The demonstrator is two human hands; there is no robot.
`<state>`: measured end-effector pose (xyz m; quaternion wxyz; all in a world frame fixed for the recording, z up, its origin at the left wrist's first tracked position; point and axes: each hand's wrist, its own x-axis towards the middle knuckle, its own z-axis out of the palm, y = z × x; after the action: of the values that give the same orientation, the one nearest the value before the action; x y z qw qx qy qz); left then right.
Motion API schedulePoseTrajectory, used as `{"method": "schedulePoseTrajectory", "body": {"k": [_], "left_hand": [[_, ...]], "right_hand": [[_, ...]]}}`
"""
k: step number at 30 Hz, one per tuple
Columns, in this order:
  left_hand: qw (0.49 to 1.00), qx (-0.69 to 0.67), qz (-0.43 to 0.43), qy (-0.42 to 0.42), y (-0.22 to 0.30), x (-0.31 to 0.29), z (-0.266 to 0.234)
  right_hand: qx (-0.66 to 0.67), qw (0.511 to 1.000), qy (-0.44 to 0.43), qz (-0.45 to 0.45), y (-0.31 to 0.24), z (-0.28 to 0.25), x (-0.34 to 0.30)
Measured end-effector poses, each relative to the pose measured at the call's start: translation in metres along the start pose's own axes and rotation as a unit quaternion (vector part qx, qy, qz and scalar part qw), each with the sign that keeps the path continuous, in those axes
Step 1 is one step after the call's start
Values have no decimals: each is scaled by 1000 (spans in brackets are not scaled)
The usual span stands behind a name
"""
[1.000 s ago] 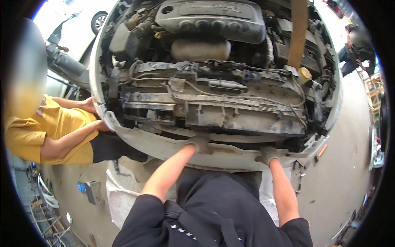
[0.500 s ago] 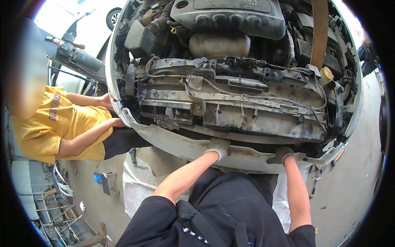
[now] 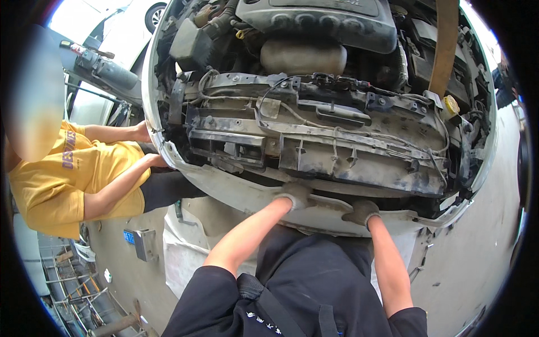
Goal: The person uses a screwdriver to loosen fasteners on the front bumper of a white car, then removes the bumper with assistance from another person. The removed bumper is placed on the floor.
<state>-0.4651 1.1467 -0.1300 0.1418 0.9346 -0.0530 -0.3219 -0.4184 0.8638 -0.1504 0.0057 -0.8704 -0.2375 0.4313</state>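
Note:
A pale front bumper cover [image 3: 236, 194] spans the nose of a car under its bared front end. My left hand [image 3: 297, 194], in a grey knit glove, is closed over the cover's upper edge near the middle. My right hand [image 3: 360, 213], gloved too, grips the same edge a little to the right, with its fingers pointing left. The undersides of both hands are hidden. Just behind the cover is the dirty radiator support [image 3: 359, 151] with loose wiring across it.
At the left, a person in a yellow shirt [image 3: 106, 174] has both hands at the car's corner. A small metal box [image 3: 145, 245] and pale sheeting [image 3: 182, 247] lie on the floor. Metal racks [image 3: 78, 292] stand lower left. A brown strip [image 3: 445, 50] rises over the engine bay.
My right hand has slid left along the bumper cover's edge, nearer my left hand. My left hand has shifted slightly left and up. The other person leans a little farther left.

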Motion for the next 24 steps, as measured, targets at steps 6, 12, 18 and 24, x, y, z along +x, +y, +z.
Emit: {"method": "schedulePoseTrajectory", "body": {"k": [6,12,18,24], "left_hand": [[997,-46,-48,31,-111,-15,20],[994,-78,-65,-29,-89,15,34],[995,-33,-56,-71,-21,19,14],[998,8,-39,-53,-25,19,27]], "right_hand": [[0,1000,9,-3,-1,1,-2],[1,999,32,-9,-3,1,-3],[3,1000,10,-6,-4,1,1],[-41,999,-16,0,-5,3,4]]}}
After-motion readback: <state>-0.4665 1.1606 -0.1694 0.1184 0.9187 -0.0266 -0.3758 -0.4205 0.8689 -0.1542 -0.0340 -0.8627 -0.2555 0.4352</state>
